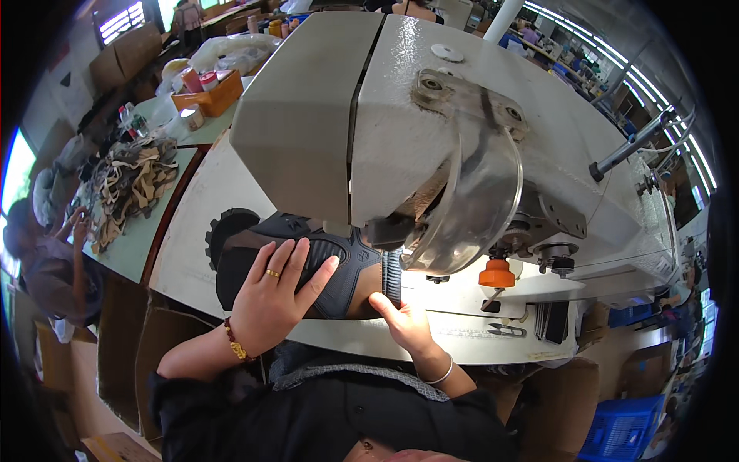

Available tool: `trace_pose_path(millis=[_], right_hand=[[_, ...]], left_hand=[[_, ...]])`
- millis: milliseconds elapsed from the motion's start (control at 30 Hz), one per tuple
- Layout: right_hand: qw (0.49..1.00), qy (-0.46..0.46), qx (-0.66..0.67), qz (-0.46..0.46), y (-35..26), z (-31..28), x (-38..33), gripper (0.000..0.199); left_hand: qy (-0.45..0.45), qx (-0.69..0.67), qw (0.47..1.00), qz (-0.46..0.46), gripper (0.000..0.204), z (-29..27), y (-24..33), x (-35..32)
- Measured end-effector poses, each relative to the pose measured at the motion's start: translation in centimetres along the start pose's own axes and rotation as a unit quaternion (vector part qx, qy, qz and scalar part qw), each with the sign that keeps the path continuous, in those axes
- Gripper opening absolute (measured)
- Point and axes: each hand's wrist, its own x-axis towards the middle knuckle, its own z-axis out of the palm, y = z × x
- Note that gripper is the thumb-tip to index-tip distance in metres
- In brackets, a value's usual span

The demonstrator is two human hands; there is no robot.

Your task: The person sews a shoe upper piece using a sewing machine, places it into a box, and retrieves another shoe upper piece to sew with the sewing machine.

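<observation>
A black and brown boot point(358, 262) with a lugged sole lies on its side on the white table, its ribbed collar under the head of a sewing machine point(416, 115). My left hand point(277, 289) rests on the boot's upper with its fingers stretched out and spread. At the collar end, my right hand point(406, 323) holds the lower edge with the thumb on top; its other fingers are mostly hidden. A clear curved guard point(481, 200) hangs in front of the needle area, which it partly hides.
Thread snips point(506, 330) and a ruler point(462, 326) lie to the right of my hands, near an orange knob point(496, 272). On the left table are fabric scraps point(135, 185) and an orange box point(206, 96); a co-worker point(58, 262) sits there. A blue crate point(622, 427) stands lower right.
</observation>
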Motion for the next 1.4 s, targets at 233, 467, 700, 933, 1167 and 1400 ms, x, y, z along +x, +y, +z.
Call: trace_pose_path(millis=[233, 467, 700, 933, 1167, 1400], right_hand=[[1.000, 0.000, -0.026, 0.005, 0.7, -0.8, 0.5, 0.025], [0.997, -0.018, -0.053, 0.054, -0.6, -1.4, 0.7, 0.027], [0.996, -0.016, -0.020, 0.088, -0.9, -1.2, 0.8, 0.031], [0.994, 0.031, -0.049, 0.094, -1.5, -0.9, 1.0, 0.025], [0.994, -0.004, -0.078, 0.071, -1.6, -1.3, 1.4, 0.026], [0.966, -0.022, -0.191, -0.172, 0.7, -2.3, 1.6, 0.021]], left_hand=[[-0.026, -0.003, 1.000, 0.000, 0.049, -0.3, 0.1, 0.4], [-0.046, -0.005, 0.999, -0.008, 0.050, -0.4, 0.2, 0.5], [-0.043, 0.000, 0.999, -0.005, 0.050, -0.4, 0.1, 0.9], [-0.054, -0.009, 0.998, 0.001, 0.050, -0.4, -0.5, 1.4], [-0.074, -0.041, 0.996, -0.006, 0.051, -0.2, -0.6, 1.4], [-0.067, -0.011, 0.998, -0.006, 0.049, -0.5, -0.4, 1.9]])
